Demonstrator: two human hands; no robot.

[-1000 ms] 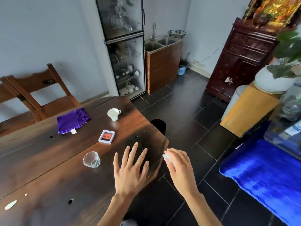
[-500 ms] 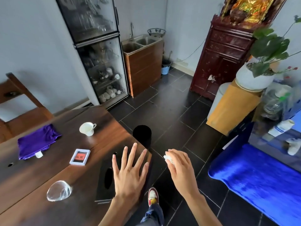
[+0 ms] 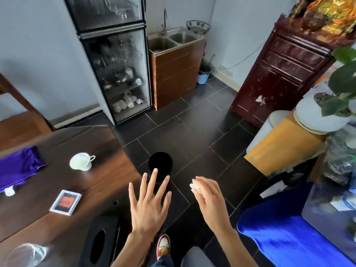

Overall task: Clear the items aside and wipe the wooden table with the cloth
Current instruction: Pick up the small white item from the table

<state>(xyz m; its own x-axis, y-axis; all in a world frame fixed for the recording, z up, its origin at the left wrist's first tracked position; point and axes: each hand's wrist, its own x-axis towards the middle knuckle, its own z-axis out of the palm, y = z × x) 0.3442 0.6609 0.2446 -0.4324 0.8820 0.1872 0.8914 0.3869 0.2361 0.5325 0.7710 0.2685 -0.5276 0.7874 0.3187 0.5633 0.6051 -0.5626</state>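
Wooden table (image 3: 92, 182), dark and glossy, served as my landmark for this entry; everything below was logged relative to it.

Item, cloth (image 3: 17, 168): purple, crumpled, lying on the table toward its far left side, untouched by either hand.

Item, white cup (image 3: 81, 161): upright on the table, just right of the cloth and apart from it.

Item, small white-framed card (image 3: 65, 202): flat on the table, nearer to me than the cup.

Item, black tissue box (image 3: 100, 241): at the table's near right corner, oval slot facing up.

Item, clear glass (image 3: 27, 255): at the table's near edge, left of the box, blurred; I could not tell whether it stood or lay on its side.

Item, black bin (image 3: 160, 162): on the tiled floor just off the table's right end.

Left hand (image 3: 149, 207): fingers spread wide and straight, holding nothing, hovering past the table's right corner.

Right hand (image 3: 211, 201): off the table over the floor, fingers curled round a small white wad (image 3: 195, 186), probably tissue.

Step in hand, as I judged it: clearing, with scrap being carried toward the bin. Wiping had not begun, since the cloth lay unused and four items sat on the table.

Next move called for: release the wad over the bin, shift cup, card, box and glass aside, then take up the cloth.
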